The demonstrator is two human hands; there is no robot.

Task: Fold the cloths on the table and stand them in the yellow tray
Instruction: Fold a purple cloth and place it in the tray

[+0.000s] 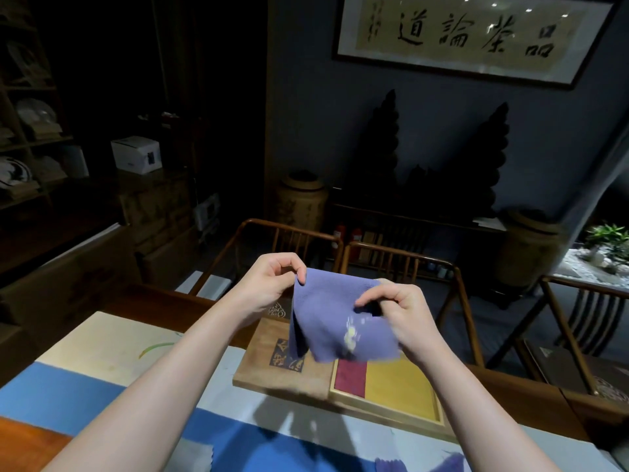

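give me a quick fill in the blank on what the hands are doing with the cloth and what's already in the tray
1. Both hands, the left hand and the right hand, hold a ____ cloth up in the air.
2. The yellow tray lies on the table, directly ____ the held cloth.
3. The cloth already in the tray is dark ____.
4. The tray sits to the right of a ____ board with printed characters.

Missing words: purple; below; red; wooden
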